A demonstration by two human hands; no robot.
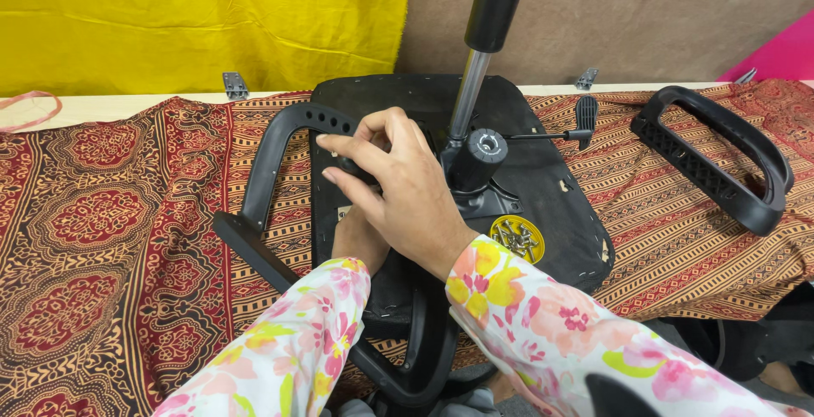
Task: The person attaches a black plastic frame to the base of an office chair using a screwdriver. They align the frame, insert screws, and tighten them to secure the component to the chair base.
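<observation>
Black plastic everywhere: upturned chair seat (543, 214) lying underside-up on the patterned red cloth (110, 239) over the desk (102, 108), presumably flipped so the mounting face sits within reach. Gas cylinder (479, 52) rising from the central mechanism (476, 158) toward twelve o'clock, lever (551, 136) with paddle tip sticking out toward three o'clock. Yellow dish of screws (517, 237) resting on the seat at about five o'clock from the mechanism, seemingly kept close for easy picking. One armrest (280, 180) laid along the seat's nine o'clock edge, its perforated bracket over the seat rim, apparently positioned for lining up with the holes. Second armrest (721, 158) lying apart on the cloth at three o'clock, untouched.

Right hand (398, 188) crossed over toward ten o'clock, fingers partly curled and extended, thumb and fingertips pinched near the bracket end; whether any small part sits in that pinch, cannot tell. Left hand (360, 243) mostly hidden under the right, pressed flat on the seat beside the armrest, openness unclear. Yellow fabric (203, 19) hanging behind at eleven o'clock.
</observation>
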